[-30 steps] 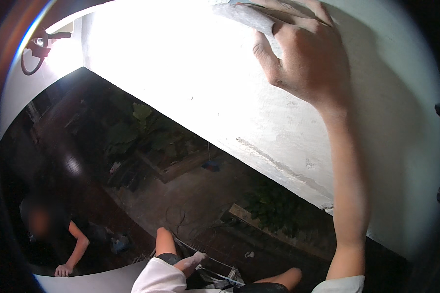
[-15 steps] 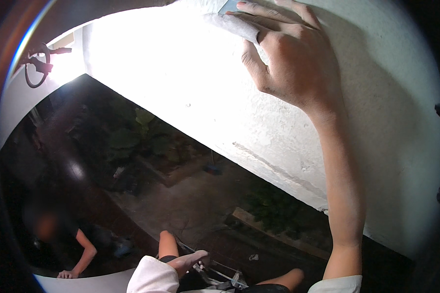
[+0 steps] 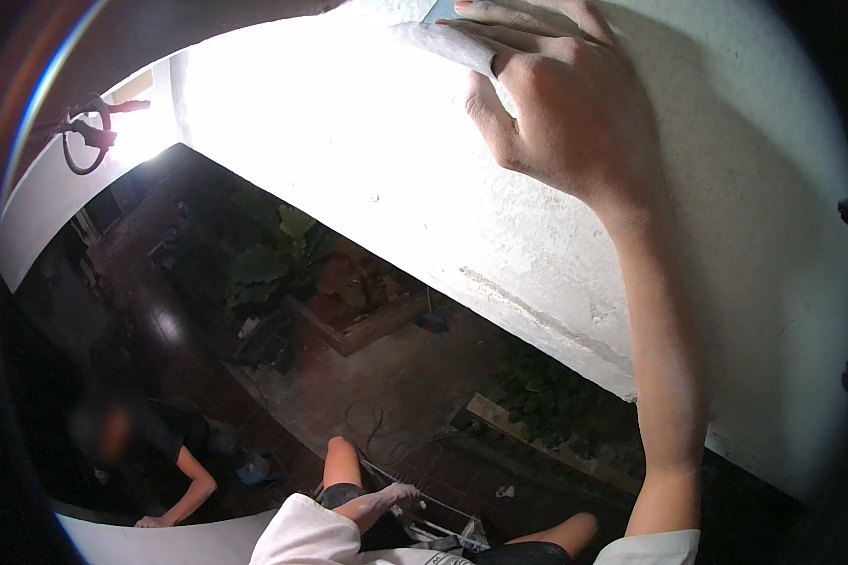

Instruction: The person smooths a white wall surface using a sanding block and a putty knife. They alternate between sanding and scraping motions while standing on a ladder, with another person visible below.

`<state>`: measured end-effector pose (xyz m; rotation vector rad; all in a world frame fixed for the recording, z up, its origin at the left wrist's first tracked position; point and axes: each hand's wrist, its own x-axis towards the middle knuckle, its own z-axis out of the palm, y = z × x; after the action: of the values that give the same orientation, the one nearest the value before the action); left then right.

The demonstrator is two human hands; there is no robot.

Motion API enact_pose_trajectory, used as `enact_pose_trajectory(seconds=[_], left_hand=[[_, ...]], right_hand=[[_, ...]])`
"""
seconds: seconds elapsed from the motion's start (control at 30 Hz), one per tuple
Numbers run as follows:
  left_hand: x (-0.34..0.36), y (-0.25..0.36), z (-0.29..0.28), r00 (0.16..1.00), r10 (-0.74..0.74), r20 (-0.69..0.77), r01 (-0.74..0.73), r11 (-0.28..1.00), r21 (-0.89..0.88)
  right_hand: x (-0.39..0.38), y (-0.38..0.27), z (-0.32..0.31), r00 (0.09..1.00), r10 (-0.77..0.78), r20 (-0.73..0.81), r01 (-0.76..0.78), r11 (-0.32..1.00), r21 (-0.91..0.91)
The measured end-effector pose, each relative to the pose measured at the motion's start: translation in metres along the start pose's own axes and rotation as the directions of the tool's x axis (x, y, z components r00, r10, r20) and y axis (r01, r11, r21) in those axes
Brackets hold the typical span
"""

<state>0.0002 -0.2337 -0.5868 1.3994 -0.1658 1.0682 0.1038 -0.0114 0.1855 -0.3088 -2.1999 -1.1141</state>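
My right hand (image 3: 561, 113) is high on the pale, rough wall (image 3: 518, 245), fingers pressed over a whitish-grey sheet (image 3: 440, 42) with one corner lifting near the index finger and thumb. A blue-grey sliver shows beneath the fingertips. My left hand (image 3: 396, 499), pale with dust, is low by my lap, beside a light metal frame (image 3: 464, 537); its fingers are too small and dark to make out.
A co-worker (image 3: 188, 480) in dark clothing rests a hand on the white curved ledge (image 3: 188, 537) at lower left. Far below are dark floor, leafy plants (image 3: 292, 235) and planks (image 3: 509, 424). A dark cable loop (image 3: 85, 155) hangs beside a bright light at upper left.
My right hand has shifted a little left along the wall with the sheet under it. The view has moved slightly, putting the scene below a bit farther right.
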Motion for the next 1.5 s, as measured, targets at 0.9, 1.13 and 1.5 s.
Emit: enact_pose_trajectory(seconds=[0.9, 1.13, 1.5], left_hand=[[0.587, 0.349, 0.044, 0.284, 0.009, 0.959, -0.853, -0.455, 0.257], [0.585, 0.338, 0.028, 0.335, -0.01, 0.942, -0.812, -0.51, 0.284], [0.577, 0.318, -0.001, 0.426, -0.068, 0.902, -0.754, -0.578, 0.312]], right_hand=[[0.013, 0.051, -0.028, 0.497, 0.601, 0.626, -0.22, 0.785, -0.579], [-0.017, 0.032, 0.002, 0.958, -0.198, 0.206, 0.252, 0.926, -0.282], [-0.033, -0.028, 0.075, 0.649, -0.338, 0.682, 0.477, 0.879, -0.019]])
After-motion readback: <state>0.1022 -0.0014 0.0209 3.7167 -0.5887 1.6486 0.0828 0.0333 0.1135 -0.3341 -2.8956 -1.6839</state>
